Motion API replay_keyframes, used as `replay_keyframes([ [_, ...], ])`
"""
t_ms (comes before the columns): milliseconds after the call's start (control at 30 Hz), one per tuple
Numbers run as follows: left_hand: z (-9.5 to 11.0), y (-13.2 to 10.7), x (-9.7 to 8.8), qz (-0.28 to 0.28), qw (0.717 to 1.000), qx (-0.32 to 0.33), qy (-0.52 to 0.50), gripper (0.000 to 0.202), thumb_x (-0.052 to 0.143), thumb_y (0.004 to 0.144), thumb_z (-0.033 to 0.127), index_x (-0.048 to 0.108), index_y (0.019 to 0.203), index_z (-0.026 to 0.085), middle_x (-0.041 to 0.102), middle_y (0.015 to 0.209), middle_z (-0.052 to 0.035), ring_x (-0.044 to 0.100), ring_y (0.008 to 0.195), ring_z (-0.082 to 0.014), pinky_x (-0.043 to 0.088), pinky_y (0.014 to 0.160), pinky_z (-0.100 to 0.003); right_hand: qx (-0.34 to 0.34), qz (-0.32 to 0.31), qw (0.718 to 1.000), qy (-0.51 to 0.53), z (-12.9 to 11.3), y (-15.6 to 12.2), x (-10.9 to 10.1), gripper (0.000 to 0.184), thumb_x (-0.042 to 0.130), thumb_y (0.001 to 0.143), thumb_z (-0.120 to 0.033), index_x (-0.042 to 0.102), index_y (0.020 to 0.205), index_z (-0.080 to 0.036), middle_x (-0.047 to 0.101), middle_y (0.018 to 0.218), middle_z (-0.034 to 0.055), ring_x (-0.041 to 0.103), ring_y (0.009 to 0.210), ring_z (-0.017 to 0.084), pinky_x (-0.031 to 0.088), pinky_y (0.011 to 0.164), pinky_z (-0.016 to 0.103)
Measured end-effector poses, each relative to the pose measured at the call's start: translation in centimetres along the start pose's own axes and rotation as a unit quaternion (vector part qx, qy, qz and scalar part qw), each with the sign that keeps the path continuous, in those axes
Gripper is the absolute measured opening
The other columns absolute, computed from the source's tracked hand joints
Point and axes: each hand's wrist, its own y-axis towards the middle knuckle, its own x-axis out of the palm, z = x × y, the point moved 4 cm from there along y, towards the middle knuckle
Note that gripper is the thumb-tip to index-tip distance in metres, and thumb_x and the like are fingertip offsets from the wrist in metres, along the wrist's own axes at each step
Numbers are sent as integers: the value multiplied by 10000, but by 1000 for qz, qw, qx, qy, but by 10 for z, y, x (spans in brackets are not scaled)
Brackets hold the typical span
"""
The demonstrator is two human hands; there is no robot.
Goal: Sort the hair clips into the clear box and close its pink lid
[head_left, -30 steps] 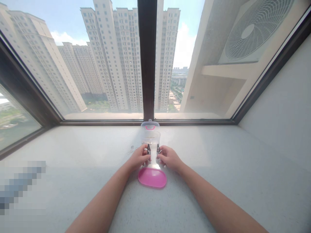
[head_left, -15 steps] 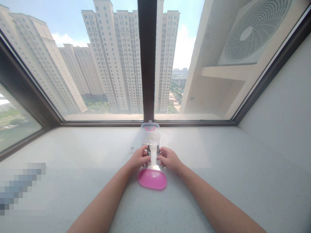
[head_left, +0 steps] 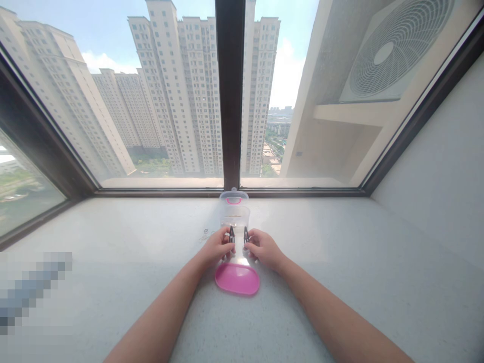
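Observation:
My left hand [head_left: 218, 245] pinches a black hair clip [head_left: 232, 235] between thumb and fingers, its narrow end pointing up. Across a small gap, my right hand [head_left: 261, 244] grips a second black hair clip [head_left: 246, 235], also upright. Both are held at about the same height. Just behind them stands a clear plastic box [head_left: 235, 212] with its lid [head_left: 234, 196] tipped back against the window; the lid has a pink handle. A few small things lie inside the box, too small to name. In front of my hands lies a pink oval tray [head_left: 237, 280].
Left of my left hand, some small thin loops [head_left: 204, 234] lie on the pale sill [head_left: 132, 282]. A dark window frame [head_left: 181, 192] runs along the back, with a central post [head_left: 229, 101]. A blurred-out patch [head_left: 36, 292] covers the lower left. A white wall [head_left: 442, 166] stands at right.

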Motion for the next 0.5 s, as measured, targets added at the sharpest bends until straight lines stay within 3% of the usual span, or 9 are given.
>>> replay_keyframes([
  [500, -1, 0, 0, -1, 1000, 3, 6, 261, 538, 719, 148, 476, 971, 179, 621, 623, 24, 554, 456, -100, 340, 404, -166, 1, 0, 1000, -3, 0, -1, 0, 156, 574, 718, -226, 549, 864, -178, 614, 654, -18, 577, 465, 122, 426, 382, 204],
])
